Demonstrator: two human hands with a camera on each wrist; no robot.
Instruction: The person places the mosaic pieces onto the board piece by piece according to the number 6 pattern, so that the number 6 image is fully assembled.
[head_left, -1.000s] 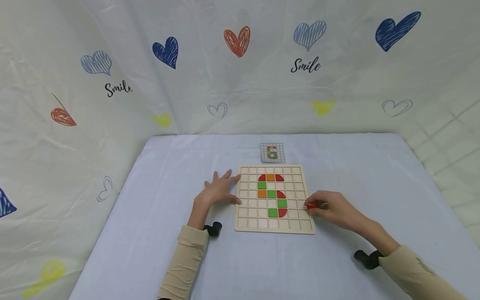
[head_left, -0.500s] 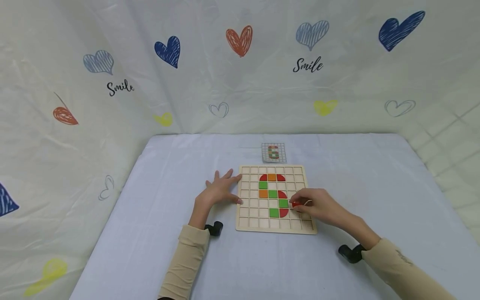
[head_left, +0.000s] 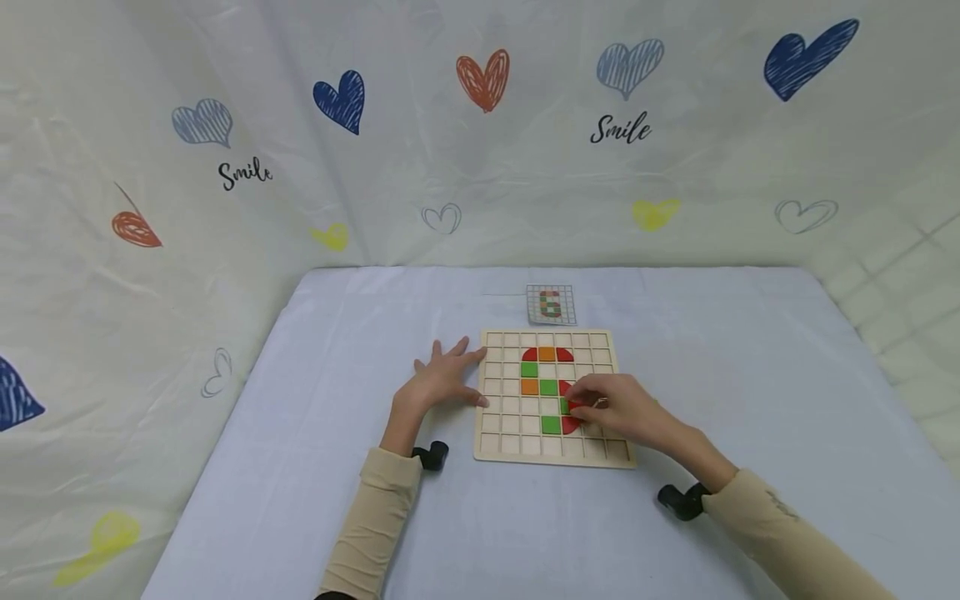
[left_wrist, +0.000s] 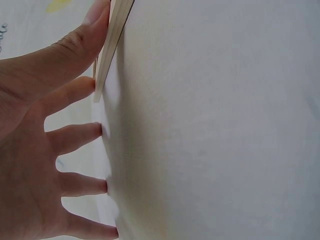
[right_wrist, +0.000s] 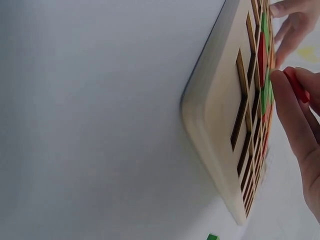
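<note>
A square wooden grid board [head_left: 501, 423] lies on the white cloth, with several red, green and orange pieces set in its cells. My left hand [head_left: 437, 385] has its fingers spread, thumb and index finger at the board's left edge. In the left wrist view the thumb [left_wrist: 75, 47] rests against the wooden rim, the other fingertips on the cloth. Between thumb and fingers, my right hand [head_left: 628, 407] pinches a small red piece [right_wrist: 297, 85]. It is over the right-middle cells, partly covering a green square [head_left: 565, 405] and the red quarter-rounds above and below it.
Behind the board lies a small pattern card [head_left: 534, 315] with a gridded figure in the same colours. The right wrist view shows a green piece [right_wrist: 213, 237] on the cloth past the board's corner. Black wrist cameras [head_left: 681, 502] stick out beside both sleeves. A printed curtain [head_left: 390, 167] hangs behind.
My right hand has moved left with the red piece, from the board's right edge to over the coloured cells. The left hand keeps its place at the board's edge.
</note>
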